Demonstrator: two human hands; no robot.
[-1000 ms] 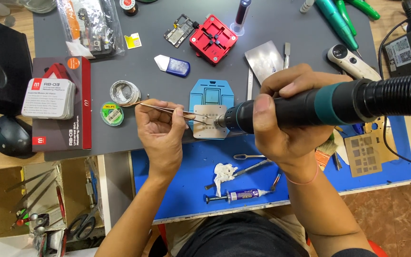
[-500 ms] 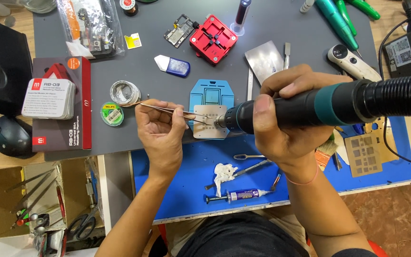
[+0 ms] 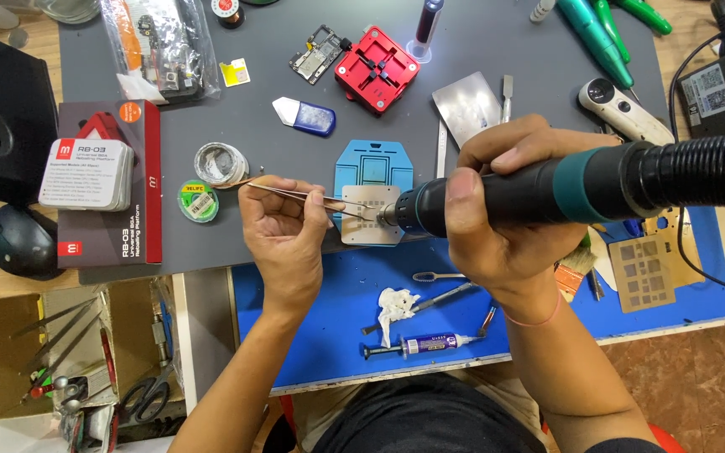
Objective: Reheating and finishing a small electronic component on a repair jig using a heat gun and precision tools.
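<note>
Head view, left hand: the left hand (image 3: pixel 283 231) pinches thin tweezers (image 3: pixel 295 195) between thumb and fingers; the tips reach onto the small metal stencil (image 3: pixel 362 225).
Head view, right hand: the right hand (image 3: pixel 497 210) is wrapped tight around the hot-air handle (image 3: pixel 539 189), nozzle at the right edge of the stencil, black hose (image 3: pixel 698 172) trailing to the right.
Head view, work piece: the stencil lies on the blue holder plate (image 3: pixel 372 168), at the near edge of the grey mat (image 3: pixel 295 159) on the surface.
Head view, around: 1 red jig (image 3: pixel 377 69) further back, 1 syringe tube (image 3: pixel 417 344) and crumpled tissue (image 3: pixel 396 306) on the blue mat (image 3: pixel 295 335).
Step in hand: it seems heating the stencil while the tweezers press it flat.
Next move needs: I judge a steady nozzle close above, and no slip of the tweezers.
</note>
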